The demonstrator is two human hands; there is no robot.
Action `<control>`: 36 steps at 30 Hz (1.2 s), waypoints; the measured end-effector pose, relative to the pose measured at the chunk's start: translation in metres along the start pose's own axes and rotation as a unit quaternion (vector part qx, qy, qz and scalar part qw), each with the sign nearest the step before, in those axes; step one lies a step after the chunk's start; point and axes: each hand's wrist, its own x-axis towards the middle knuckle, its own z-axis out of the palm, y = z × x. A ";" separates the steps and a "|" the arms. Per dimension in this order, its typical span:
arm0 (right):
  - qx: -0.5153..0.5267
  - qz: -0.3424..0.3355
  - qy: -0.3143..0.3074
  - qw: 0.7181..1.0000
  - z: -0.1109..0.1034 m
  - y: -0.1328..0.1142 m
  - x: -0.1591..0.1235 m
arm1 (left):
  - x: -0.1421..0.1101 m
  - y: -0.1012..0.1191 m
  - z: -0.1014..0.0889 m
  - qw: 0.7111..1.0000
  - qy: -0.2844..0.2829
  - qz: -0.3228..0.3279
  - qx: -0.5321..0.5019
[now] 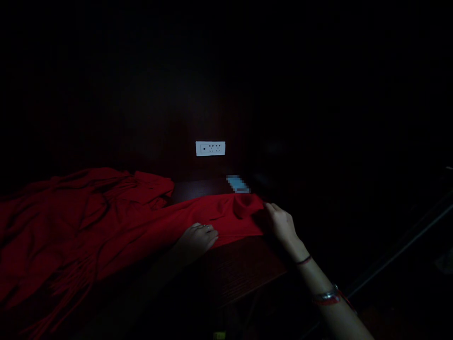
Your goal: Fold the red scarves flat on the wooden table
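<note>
A red fringed scarf (198, 212) stretches across a dark wooden tabletop, its left part lying in loose folds with tassels at the lower left. My right hand (281, 222) is closed on the scarf's right end, close to the table's right side. Along the near edge of the cloth, my left hand (200, 238) has its fingers curled over the fabric; its fingertips are partly hidden. Between the two hands the scarf lies fairly smooth, with a few small creases and a dark hollow near the right end.
The dark wooden table (240, 271) ends in front of me and to the right. Behind the scarf lies a pale blurred rectangle (238, 183). A white socket panel (210, 148) sits on the back wall. Something small and yellow (219, 335) shows below. Deep shadow hides the rest.
</note>
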 end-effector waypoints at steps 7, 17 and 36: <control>0.160 0.114 0.103 0.975 0.017 0.033 0.018 | 0.002 0.015 -0.002 0.997 0.037 -0.072 0.017; 0.381 0.046 0.306 0.871 -0.002 0.031 0.097 | 0.004 0.017 -0.008 0.984 0.089 -0.101 0.112; 0.119 0.070 0.117 0.983 0.028 0.050 0.053 | -0.015 0.016 0.012 0.993 0.100 -0.026 0.064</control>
